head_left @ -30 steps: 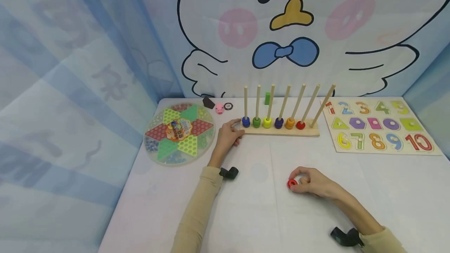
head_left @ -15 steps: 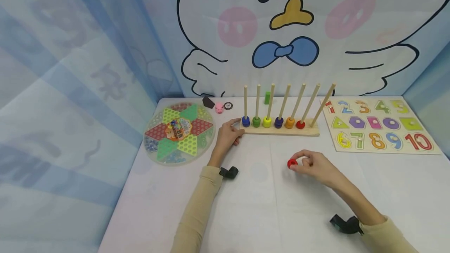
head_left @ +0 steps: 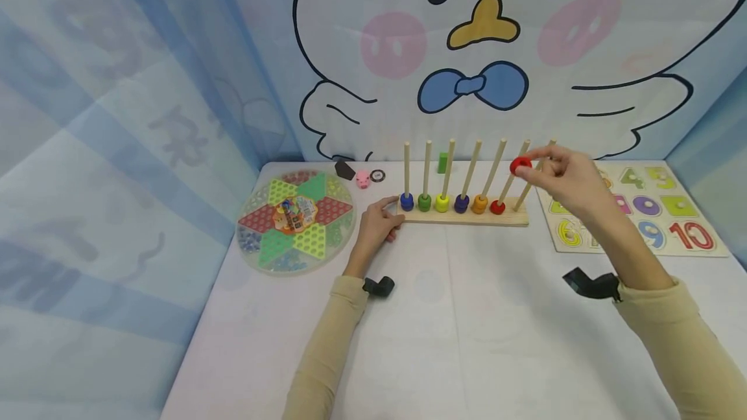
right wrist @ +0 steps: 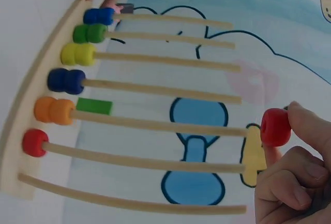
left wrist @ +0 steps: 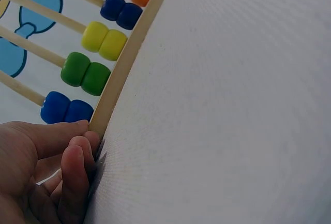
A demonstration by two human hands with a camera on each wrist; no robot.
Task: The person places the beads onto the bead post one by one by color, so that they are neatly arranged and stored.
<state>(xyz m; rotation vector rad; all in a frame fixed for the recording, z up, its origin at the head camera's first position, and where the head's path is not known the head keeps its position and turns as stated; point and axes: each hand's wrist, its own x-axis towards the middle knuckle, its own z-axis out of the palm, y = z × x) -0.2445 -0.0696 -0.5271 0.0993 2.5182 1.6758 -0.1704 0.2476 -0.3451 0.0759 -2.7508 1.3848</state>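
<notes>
A wooden peg rack (head_left: 467, 218) stands at the back of the table with upright pegs. Most pegs carry a pair of beads: blue, green, yellow, dark blue and orange. One red bead (head_left: 497, 207) sits low on the peg second from the right, and the rightmost peg is bare. My left hand (head_left: 378, 224) grips the left end of the rack's base, thumb against its edge in the left wrist view. Thumb and finger of my right hand (head_left: 574, 180) pinch another red bead (right wrist: 275, 127), held near the peg tips and off the pegs in the right wrist view.
Left of the rack lies a round Chinese checkers board (head_left: 296, 222). A number and shape puzzle board (head_left: 694, 238) is at the right, partly behind my right arm. Behind are a green block (head_left: 442, 163), a pink pig figure (head_left: 362, 179) and a dark piece (head_left: 344, 170).
My right hand has lifted the red bead from the table and carried it up and away to the tops of the right-hand pegs. My left hand has stayed on the rack.
</notes>
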